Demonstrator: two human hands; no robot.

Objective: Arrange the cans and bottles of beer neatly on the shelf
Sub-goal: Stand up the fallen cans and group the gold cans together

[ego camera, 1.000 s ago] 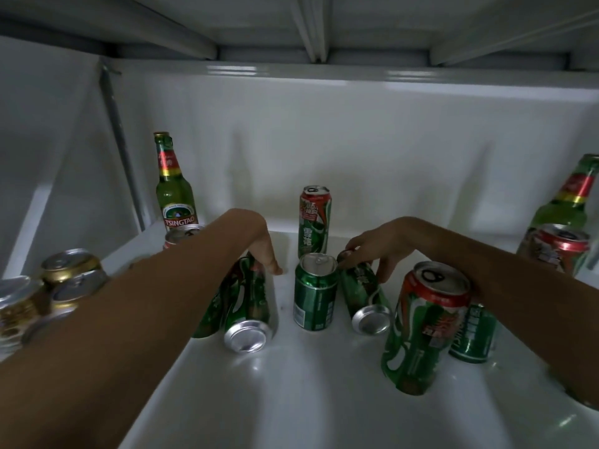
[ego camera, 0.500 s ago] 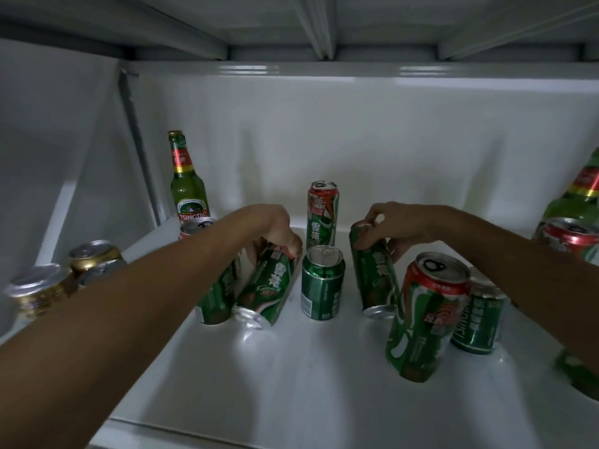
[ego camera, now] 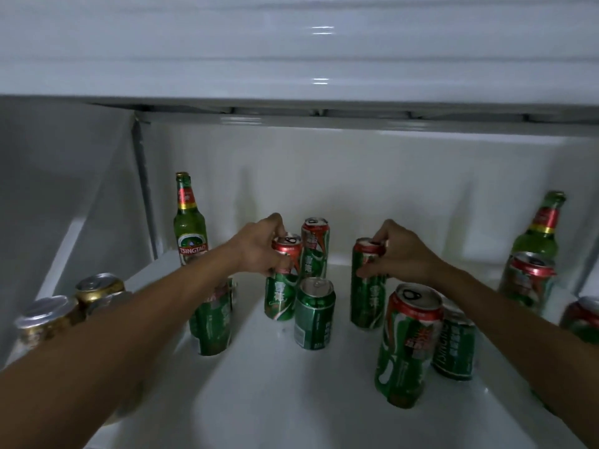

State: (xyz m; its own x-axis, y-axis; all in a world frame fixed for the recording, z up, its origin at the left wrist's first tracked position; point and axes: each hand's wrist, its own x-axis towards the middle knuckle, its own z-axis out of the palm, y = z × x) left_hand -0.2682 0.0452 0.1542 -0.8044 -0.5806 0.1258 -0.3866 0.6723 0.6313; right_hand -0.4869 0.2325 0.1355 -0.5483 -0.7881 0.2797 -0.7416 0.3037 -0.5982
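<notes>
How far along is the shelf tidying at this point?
Early to midway. Done: every visible can stands upright. In hand: the left hand grips a tall green can by its top, and the right hand grips another. Left: cans are scattered across the shelf, with bottles apart at either side; nothing is lined up.

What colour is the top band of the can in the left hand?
Red, over a green body; the can shows only in the head view.

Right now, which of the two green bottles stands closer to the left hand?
The bottle at the back left corner, reading TSINGTAO; the other bottle stands far right, beyond the right hand.
</notes>
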